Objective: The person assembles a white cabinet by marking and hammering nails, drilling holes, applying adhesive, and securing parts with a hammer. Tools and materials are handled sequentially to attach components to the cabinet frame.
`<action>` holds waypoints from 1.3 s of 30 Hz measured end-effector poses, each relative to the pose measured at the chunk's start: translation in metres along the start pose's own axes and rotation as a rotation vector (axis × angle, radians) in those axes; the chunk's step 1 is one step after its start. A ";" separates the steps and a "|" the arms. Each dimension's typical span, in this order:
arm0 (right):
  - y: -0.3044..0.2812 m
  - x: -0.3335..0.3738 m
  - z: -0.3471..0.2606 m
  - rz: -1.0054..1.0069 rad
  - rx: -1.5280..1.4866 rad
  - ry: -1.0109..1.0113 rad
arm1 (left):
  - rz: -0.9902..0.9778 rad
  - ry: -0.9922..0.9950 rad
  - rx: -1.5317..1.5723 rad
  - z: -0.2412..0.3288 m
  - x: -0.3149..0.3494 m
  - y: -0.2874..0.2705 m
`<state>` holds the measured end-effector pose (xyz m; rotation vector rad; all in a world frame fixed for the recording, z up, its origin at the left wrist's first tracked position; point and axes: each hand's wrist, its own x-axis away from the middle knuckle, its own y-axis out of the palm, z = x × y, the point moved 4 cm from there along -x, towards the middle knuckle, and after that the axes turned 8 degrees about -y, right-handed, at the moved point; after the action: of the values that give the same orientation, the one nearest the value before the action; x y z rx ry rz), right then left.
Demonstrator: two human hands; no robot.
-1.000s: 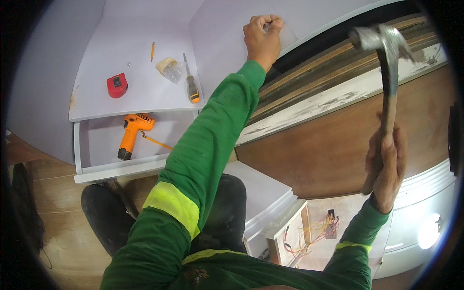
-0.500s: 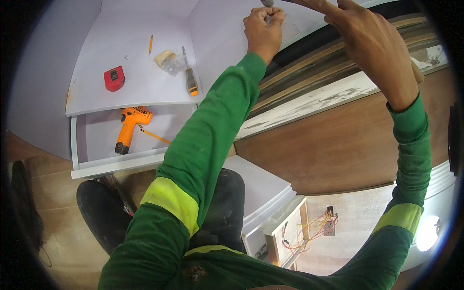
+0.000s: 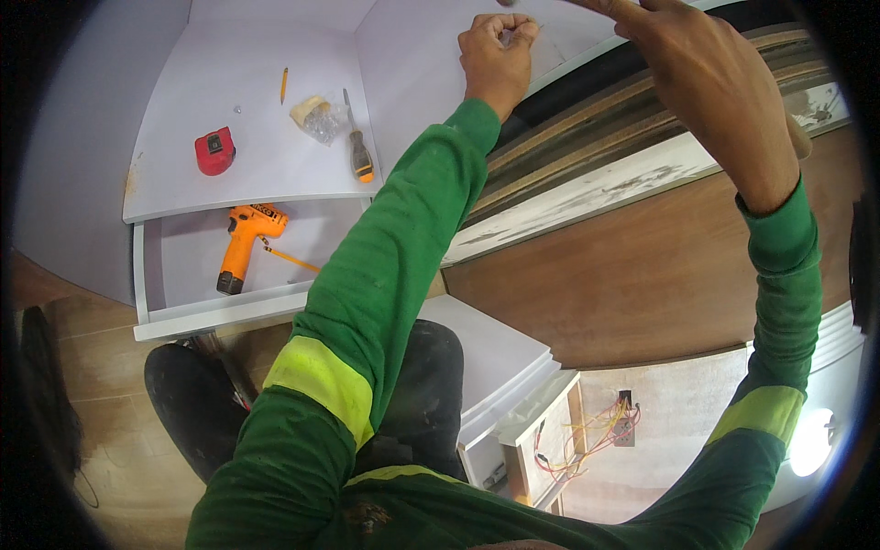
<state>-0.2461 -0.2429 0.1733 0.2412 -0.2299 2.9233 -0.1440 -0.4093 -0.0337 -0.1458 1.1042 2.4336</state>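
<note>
Head view: left hand (image 3: 498, 60) pinches together at the panel (image 3: 403, 46), anything held unclear; right hand (image 3: 710, 96) clamps the hammer (image 3: 798, 142); dark gap (image 3: 568, 99) runs along the panel's edge.

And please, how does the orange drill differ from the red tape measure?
The orange drill looks larger; the red tape measure is smaller.
The drill has a long handle with a dark end; the tape measure is compact and blocky.
The drill lies in the open drawer; the tape measure rests on the pale panel above.
Neither is being held.
</note>
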 end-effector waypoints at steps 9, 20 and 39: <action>-0.017 -0.001 -0.007 0.012 -0.012 -0.007 | 0.065 0.146 -0.086 0.002 -0.004 -0.001; -0.006 0.000 -0.004 0.033 -0.003 -0.070 | 0.060 0.074 -0.073 0.004 -0.006 -0.003; 0.005 0.105 -0.045 0.433 -0.755 0.498 | -0.363 0.067 -0.317 0.027 -0.020 -0.047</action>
<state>-0.3556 -0.2205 0.1479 -0.7128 -1.3793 2.8913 -0.1031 -0.3696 -0.0418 -0.4869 0.6414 2.2636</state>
